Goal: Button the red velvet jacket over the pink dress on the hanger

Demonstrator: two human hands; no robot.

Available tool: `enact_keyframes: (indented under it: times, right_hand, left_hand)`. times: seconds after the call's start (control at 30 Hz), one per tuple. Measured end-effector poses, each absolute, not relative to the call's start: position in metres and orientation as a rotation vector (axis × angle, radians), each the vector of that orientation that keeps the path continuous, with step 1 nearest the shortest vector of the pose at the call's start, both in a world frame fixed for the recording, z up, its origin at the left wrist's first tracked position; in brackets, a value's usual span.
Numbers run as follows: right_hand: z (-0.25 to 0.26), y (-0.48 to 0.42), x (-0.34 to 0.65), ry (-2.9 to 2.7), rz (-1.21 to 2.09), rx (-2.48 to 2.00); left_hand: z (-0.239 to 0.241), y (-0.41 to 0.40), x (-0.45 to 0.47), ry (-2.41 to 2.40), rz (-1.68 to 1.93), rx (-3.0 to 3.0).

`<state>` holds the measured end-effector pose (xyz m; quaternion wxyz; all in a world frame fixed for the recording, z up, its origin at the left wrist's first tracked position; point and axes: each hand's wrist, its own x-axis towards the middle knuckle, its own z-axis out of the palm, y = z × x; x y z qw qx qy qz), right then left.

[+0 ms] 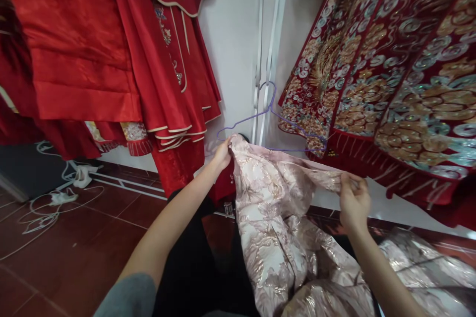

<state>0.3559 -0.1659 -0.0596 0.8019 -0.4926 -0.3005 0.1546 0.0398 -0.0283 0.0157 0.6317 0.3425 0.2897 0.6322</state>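
A pale pink and gold brocade garment [266, 203] stretches between my two hands and falls in folds over my lap. My left hand [222, 154] pinches its upper left corner. At the other end of the top edge, my right hand [355, 200] has its fingers closed on the cloth. A thin purple wire hanger [248, 118] hangs just behind that edge, its hook up on a white upright. Cloth hides part of the hanger's lower bar, and I cannot tell whether the garment touches it.
Red garments [84, 54] hang at the left, and heavily embroidered dark red ones [372, 74] at the right. White cables and a power strip [63, 198] lie on the brown tiled floor [96, 242]. More shiny brocade [420, 262] is heaped at lower right.
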Motion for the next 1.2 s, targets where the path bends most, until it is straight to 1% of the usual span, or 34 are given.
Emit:
enact_keyframes:
  times: [0.2, 0.47, 0.83, 0.93, 1.03, 1.13, 1.2]
  right_hand:
    - [-0.044, -0.171, 0.356, -0.539, 0.321, -1.003]
    - [-0.038, -0.163, 0.362, -0.518, 0.296, -1.054]
    - [-0.015, -0.155, 0.356, -0.583, 0.057, -0.951]
    - [-0.003, -0.152, 0.352, -0.719, -0.024, -1.053]
    - [0.023, -0.146, 0.338, -0.944, -0.138, -1.175]
    - [0.049, -0.142, 0.324, -1.133, -0.231, -1.177]
    - [0.056, -0.143, 0.323, -1.185, -0.261, -1.159]
  left_hand:
    - [0.018, -0.017, 0.044, 0.664, 1.470, 0.804]
    - [0.032, -0.022, 0.029, 0.730, 1.359, 0.873]
    - [0.030, -0.022, 0.032, 0.711, 1.367, 0.920]
    - [0.027, -0.023, 0.032, 0.697, 1.363, 0.907]
    - [0.024, -0.026, 0.033, 0.700, 1.310, 0.887]
    - [0.022, -0.026, 0.034, 0.730, 1.281, 0.891]
    - [0.022, -0.026, 0.034, 0.740, 1.295, 0.898]
